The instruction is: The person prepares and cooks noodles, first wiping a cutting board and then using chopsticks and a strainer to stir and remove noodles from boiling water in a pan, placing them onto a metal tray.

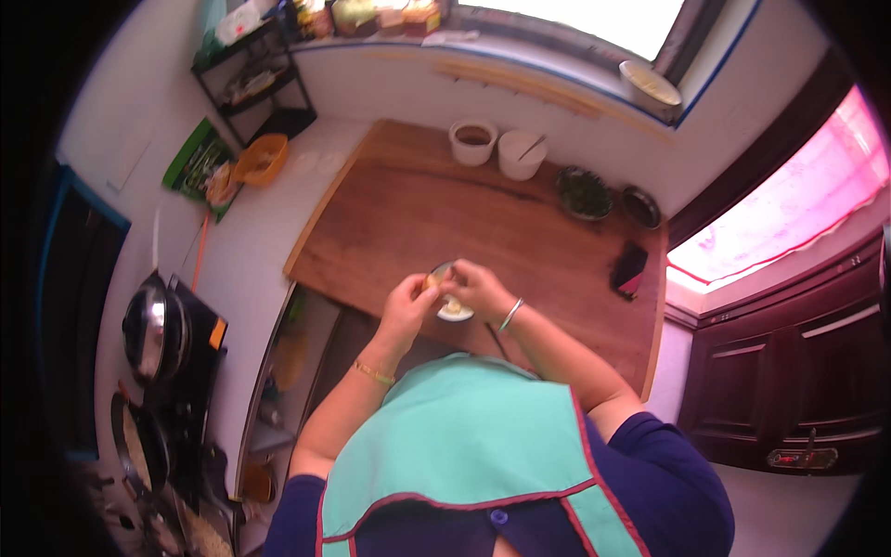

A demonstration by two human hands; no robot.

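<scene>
Head view: L hand [408, 302] + R hand [476, 284] were close together nr ctr of frame, thumbs and fingertips pinched in on a small yellowish piece [432, 279] btwn them. Piece was small + blurry, so couldn't ID it; looked like both hands had it, but R fingertips were hard to make out. It was just above a small bowl [455, 317], white-rimmed, w/ pale yellowish bits [452, 304] in it; hands hid part of the bowl. L wrist had a yellowish bangle [373, 373], R wrist a pale metal bracelet [511, 314].

Bowl was at the near edge of the brown wooden desk [399, 213], mid-frame. Upper ctr, far side of desk: white tub [458, 153] w/ brown contents, and just beside it a second tub [522, 165], also white, w/ a utensil handle sticking out. R of those: dark bowl [583, 193] w/ green stuff, then a smaller dark dish [641, 206] right next to it. Below them, R of ctr: flat dark + pink item [631, 271].

Upper L: orange basket [262, 160] beside a green bag [200, 158], black rack [255, 93] above. L side: shiny pan lid [147, 330] nr the black stove [200, 348]. Upper R: pale bowl on windowsill [652, 82]. Bottom ctr: teal apron [464, 427], maroon trim, dk blue sleeves.
</scene>
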